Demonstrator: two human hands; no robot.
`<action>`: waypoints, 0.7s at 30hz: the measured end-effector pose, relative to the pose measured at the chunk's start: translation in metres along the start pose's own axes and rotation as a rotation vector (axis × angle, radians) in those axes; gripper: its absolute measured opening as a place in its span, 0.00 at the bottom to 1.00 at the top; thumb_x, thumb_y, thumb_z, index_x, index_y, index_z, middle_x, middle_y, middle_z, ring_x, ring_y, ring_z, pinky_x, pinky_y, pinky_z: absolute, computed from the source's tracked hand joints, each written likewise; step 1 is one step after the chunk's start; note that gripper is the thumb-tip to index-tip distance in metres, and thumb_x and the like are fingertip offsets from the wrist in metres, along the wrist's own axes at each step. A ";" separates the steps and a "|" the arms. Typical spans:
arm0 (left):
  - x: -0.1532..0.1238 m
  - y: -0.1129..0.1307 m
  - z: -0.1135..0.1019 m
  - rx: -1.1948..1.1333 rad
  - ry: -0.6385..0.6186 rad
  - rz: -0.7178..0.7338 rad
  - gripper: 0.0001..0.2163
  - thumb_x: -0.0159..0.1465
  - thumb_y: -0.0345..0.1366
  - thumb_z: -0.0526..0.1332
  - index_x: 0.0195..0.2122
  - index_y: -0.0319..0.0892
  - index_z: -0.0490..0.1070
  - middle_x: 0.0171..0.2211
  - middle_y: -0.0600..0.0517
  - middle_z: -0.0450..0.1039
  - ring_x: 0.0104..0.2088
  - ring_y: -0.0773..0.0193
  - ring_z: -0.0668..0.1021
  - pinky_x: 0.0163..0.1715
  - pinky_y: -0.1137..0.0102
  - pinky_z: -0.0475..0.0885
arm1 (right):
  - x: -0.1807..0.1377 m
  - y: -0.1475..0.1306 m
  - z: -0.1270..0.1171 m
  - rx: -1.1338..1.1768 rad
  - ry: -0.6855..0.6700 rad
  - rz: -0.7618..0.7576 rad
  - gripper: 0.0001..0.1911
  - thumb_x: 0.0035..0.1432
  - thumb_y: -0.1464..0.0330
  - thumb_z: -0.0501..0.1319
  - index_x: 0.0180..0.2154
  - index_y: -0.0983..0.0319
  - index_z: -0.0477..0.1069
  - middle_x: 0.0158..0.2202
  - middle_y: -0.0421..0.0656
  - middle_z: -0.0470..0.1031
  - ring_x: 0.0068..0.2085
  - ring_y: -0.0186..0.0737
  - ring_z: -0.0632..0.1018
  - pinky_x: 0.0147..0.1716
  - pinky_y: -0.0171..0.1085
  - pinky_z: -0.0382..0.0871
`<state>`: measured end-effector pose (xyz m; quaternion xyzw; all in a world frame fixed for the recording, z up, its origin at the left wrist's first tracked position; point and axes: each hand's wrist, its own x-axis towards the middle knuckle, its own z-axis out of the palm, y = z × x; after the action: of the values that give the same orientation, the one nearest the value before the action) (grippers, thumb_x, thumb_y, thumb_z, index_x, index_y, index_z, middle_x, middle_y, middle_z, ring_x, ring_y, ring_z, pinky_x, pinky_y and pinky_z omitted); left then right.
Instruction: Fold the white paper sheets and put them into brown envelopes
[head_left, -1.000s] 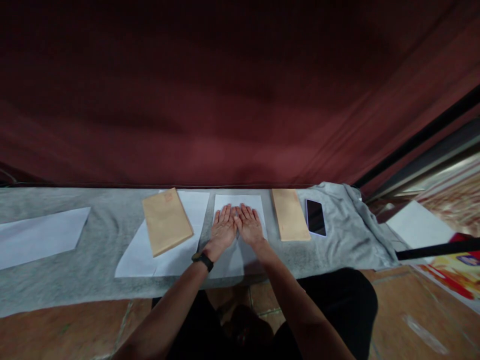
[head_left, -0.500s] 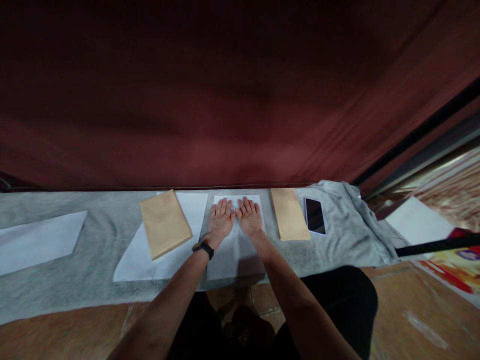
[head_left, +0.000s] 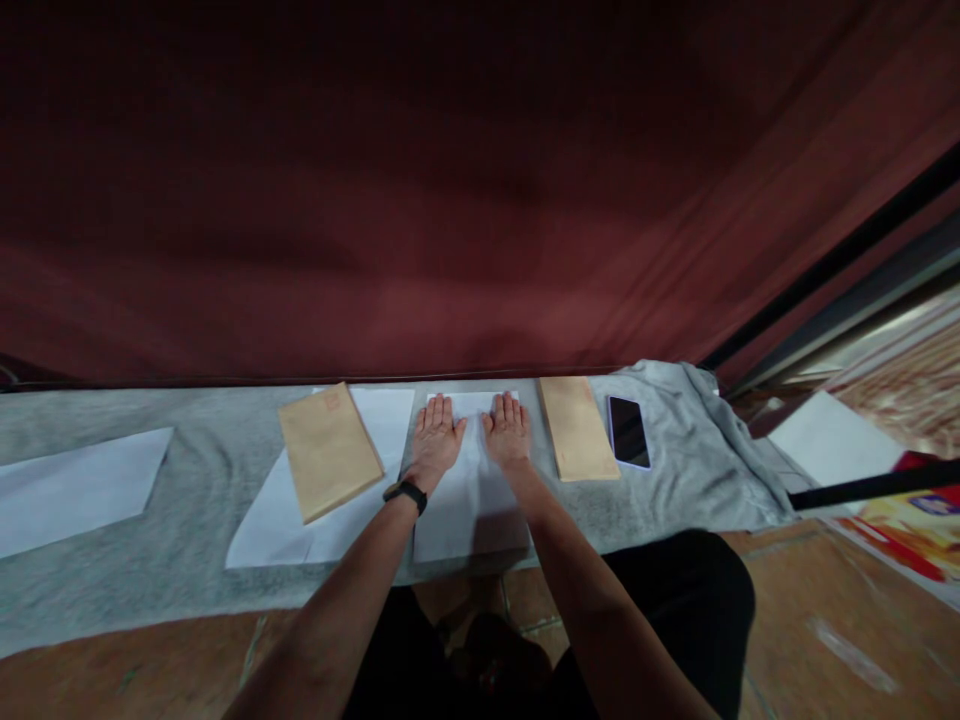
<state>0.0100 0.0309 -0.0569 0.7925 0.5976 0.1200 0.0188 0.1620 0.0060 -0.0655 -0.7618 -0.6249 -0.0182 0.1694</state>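
Note:
My left hand [head_left: 435, 436] and my right hand [head_left: 508, 432] lie flat, fingers stretched out, on the far end of a white sheet of paper [head_left: 471, 500] in front of me. A small gap separates the two hands. A dark watch [head_left: 406, 494] is on my left wrist. The sheet rests on a grey cloth [head_left: 187, 500] that covers the table. A tan envelope [head_left: 328, 450] lies left of my hands on another white sheet [head_left: 277, 525]. A second tan envelope [head_left: 577, 428] lies just right of my right hand.
A dark phone [head_left: 628, 432] lies right of the second envelope. Another white sheet [head_left: 75, 490] is at the far left. A dark red curtain [head_left: 450, 200] hangs behind the table. More paper [head_left: 832, 440] and coloured items lie on the floor at right.
Both hands slid away from me up the sheet, then moved apart sideways toward its far corners. Nothing else moved.

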 end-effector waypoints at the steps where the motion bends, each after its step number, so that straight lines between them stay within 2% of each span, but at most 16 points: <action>1: 0.000 0.000 0.001 -0.003 0.010 -0.007 0.31 0.74 0.45 0.43 0.71 0.28 0.53 0.72 0.36 0.54 0.73 0.51 0.55 0.71 0.54 0.51 | 0.000 0.001 0.000 0.001 0.002 0.007 0.31 0.75 0.60 0.47 0.69 0.73 0.57 0.70 0.59 0.57 0.71 0.52 0.61 0.69 0.51 0.52; 7: 0.002 -0.002 0.006 -0.042 0.055 -0.057 0.31 0.73 0.43 0.43 0.71 0.26 0.53 0.71 0.33 0.54 0.73 0.49 0.55 0.71 0.51 0.52 | -0.003 0.009 -0.003 -0.013 -0.002 0.056 0.33 0.75 0.59 0.47 0.70 0.76 0.54 0.71 0.63 0.55 0.70 0.54 0.62 0.68 0.52 0.53; 13: 0.003 -0.003 0.007 -0.062 0.077 -0.095 0.29 0.72 0.38 0.42 0.70 0.26 0.54 0.71 0.34 0.55 0.72 0.51 0.57 0.71 0.53 0.52 | -0.007 0.013 -0.002 0.033 0.081 0.058 0.32 0.74 0.61 0.46 0.69 0.77 0.56 0.69 0.63 0.58 0.69 0.56 0.64 0.67 0.55 0.55; 21: 0.002 -0.007 -0.011 -0.115 0.050 -0.045 0.27 0.72 0.34 0.42 0.68 0.21 0.57 0.69 0.30 0.57 0.71 0.49 0.60 0.71 0.53 0.53 | -0.009 0.016 -0.016 0.100 0.067 0.056 0.29 0.73 0.67 0.44 0.67 0.80 0.59 0.68 0.65 0.60 0.69 0.55 0.64 0.67 0.54 0.57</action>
<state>0.0020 0.0336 -0.0469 0.7733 0.6077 0.1732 0.0522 0.1783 -0.0093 -0.0557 -0.7685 -0.5975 -0.0080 0.2285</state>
